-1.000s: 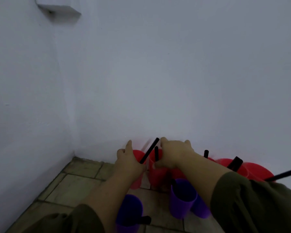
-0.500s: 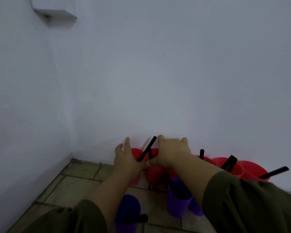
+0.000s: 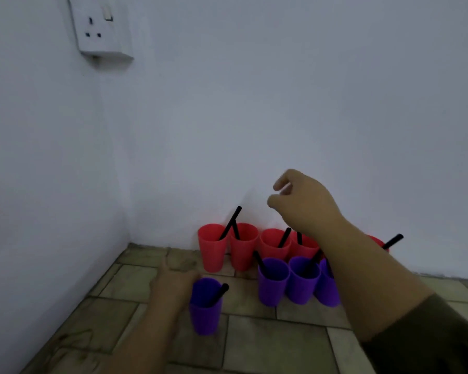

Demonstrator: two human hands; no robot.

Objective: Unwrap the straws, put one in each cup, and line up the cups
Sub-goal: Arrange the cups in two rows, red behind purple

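Note:
Several red cups (image 3: pixel 211 249) stand in a row against the back wall, each with a black straw (image 3: pixel 230 224) in it. In front of them, three purple cups (image 3: pixel 273 283) with straws stand close together, and my right forearm hides part of the rightmost one. A separate purple cup (image 3: pixel 206 309) with a straw stands nearer and to the left. My left hand (image 3: pixel 173 287) lies against its left side and seems to hold it, with the fingers hidden. My right hand (image 3: pixel 300 201) hovers above the red row, its fingers loosely curled and holding nothing.
The cups stand on a tiled floor (image 3: pixel 276 344) in a corner between two white walls. A white wall socket (image 3: pixel 103 28) is mounted high on the left. One more red cup (image 3: pixel 376 241) with a straw shows past my right arm.
Both hands have let go of the red cups at the wall. My right hand has risen above the row. My left hand has drawn back to the separate purple cup.

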